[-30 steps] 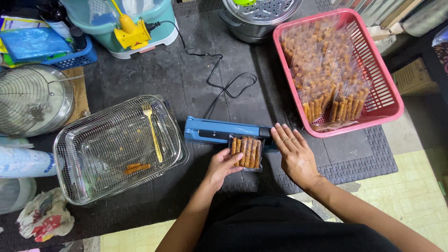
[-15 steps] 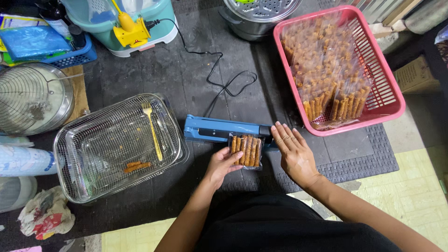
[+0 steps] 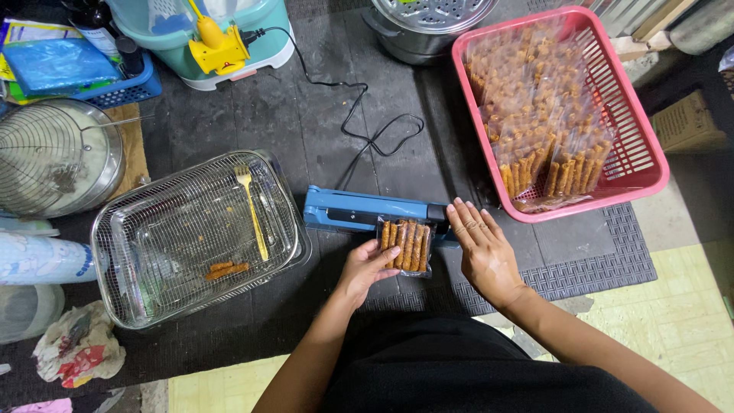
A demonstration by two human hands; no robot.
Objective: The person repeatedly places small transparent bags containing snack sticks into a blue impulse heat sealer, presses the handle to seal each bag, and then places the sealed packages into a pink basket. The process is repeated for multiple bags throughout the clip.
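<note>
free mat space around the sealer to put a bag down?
Bare mat between the wire tray and sealer, and behind the sealer either side of the cord. Crowded at its right end: right hand, pink basket. Left hand holds the bag.

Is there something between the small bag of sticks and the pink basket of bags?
Yes. The right hand presses on the blue sealer between the small bag and the pink basket. The left hand holds the bag.

We see a home snack-packing spot on the floor: blue heat sealer (image 3: 367, 212), pink basket (image 3: 639, 145) of bagged sticks, wire tray (image 3: 195, 237).
</note>
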